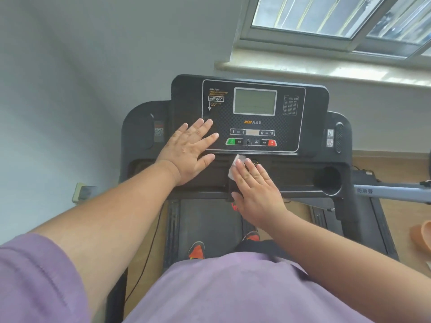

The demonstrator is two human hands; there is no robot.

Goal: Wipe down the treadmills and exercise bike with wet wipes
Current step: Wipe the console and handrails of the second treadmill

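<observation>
A: How much of the wet wipe (236,166) can you see?

B: Only a white corner. It sticks out from under the fingers (250,173) of the right hand (255,191), which lie straight and close together, pressing it flat on the ledge just below the button row of the treadmill console (251,117). The rest of the wipe is hidden under the palm.

A: And the left hand (190,151)?

B: Flat on the console's lower left, fingers spread apart and straight, holding nothing.

A: Can you read the console?

B: The display (255,101) is blank grey. The small print on the left and the table on the right are too blurred to read; the numbers 4, 8, 12 and 16 show on the buttons.

A: Any holders on the treadmill?

B: A round cup recess (328,179) at the right of the tray; it is dark inside and I cannot tell whether anything is in it. The left tray pocket is mostly covered by the left forearm.

A: Below that?

B: The belt (205,220) runs down to two red and black shoes (197,251), partly hidden by a purple shirt (233,290). An orange object (423,236) is cut off at the right edge.
</observation>
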